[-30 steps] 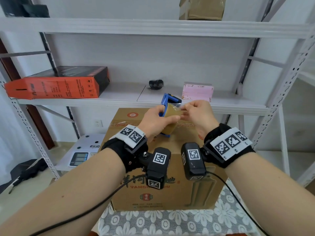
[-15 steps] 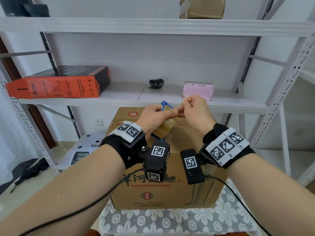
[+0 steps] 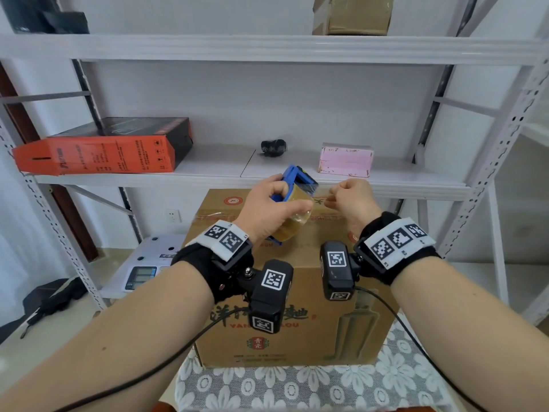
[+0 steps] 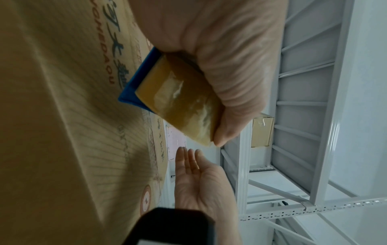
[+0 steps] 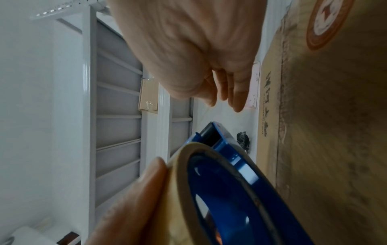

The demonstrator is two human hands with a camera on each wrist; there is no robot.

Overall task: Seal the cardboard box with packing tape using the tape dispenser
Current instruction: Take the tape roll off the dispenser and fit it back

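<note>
A brown printed cardboard box (image 3: pixel 297 337) stands on a floral cloth, flaps closed. Above its top, my left hand (image 3: pixel 292 199) grips a blue tape dispenser (image 3: pixel 294 179) holding a tan tape roll (image 3: pixel 294 224), thumb across the roll. The left wrist view shows the roll (image 4: pixel 180 106) under that thumb. My right hand (image 3: pixel 328 200) hovers just right of the dispenser, thumb and forefinger pinching a thin clear tape end drawn from it. In the right wrist view its fingers (image 5: pixel 236 99) point past the dispenser (image 5: pixel 226 190), above the box (image 5: pixel 324 132).
A white metal shelf (image 3: pixel 267 176) runs behind the box, carrying an orange-and-black carton (image 3: pixel 101 153), a small black object (image 3: pixel 273 147) and a pink box (image 3: pixel 344 160). A white scale (image 3: pixel 148 263) sits low left. A brown parcel (image 3: pixel 356 13) sits on the top shelf.
My right hand has drawn away to the right from the roll, opening a gap with a strand of tape across it. My left hand has tilted the dispenser so its blue frame shows.
</note>
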